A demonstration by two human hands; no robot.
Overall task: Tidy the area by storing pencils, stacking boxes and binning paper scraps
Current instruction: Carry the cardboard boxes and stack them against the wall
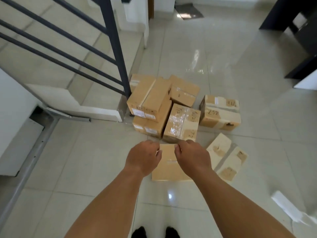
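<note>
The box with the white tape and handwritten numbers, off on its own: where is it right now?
In the head view, the box sits on the floor at right of the pile, apart from it, beyond the right hand.

Matt cardboard on glossy tile

The cardboard boxes (151,98) beside the dark, matt stair railing (113,42) are brown and dull, some banded with shiny clear tape (176,121) or pale paper tape (221,109); the floor tiles (223,57) gleam smooth and reflective.
</note>
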